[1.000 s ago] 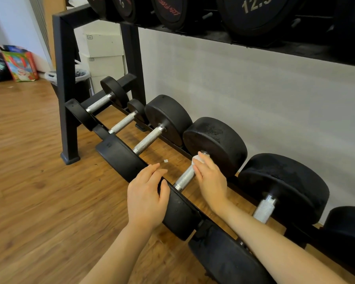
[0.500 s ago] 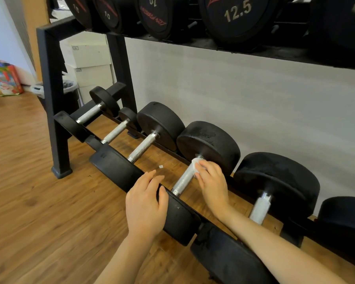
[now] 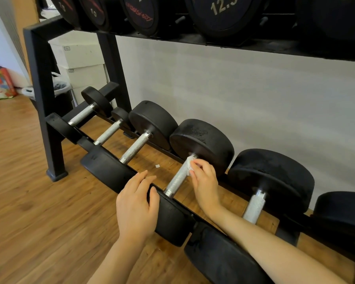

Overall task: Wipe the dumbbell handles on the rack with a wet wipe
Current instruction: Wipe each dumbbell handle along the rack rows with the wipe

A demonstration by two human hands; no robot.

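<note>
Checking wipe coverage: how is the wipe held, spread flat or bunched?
Bunched: the wipe shows as a small crumpled wad pinched in the right hand.

right hand (image 3: 204, 182) pinches wet wipe (image 3: 190, 165) on dumbbell handle (image 3: 178, 178) (far end) | left hand (image 3: 136, 208) rests on near weight (image 3: 170, 218)

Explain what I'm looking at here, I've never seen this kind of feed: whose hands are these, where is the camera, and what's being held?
There is no machine: a person works bare-handed, filmed by a camera on their head looking forward and down. In front stands a black dumbbell rack over a wooden floor. On its lower tier lie dumbbells with silver handles. The right hand pinches a white wet wipe against the far end of one dumbbell handle. The left hand rests flat on that dumbbell's near weight head, holding nothing. A small white scrap lies on the floor beneath.
</note>
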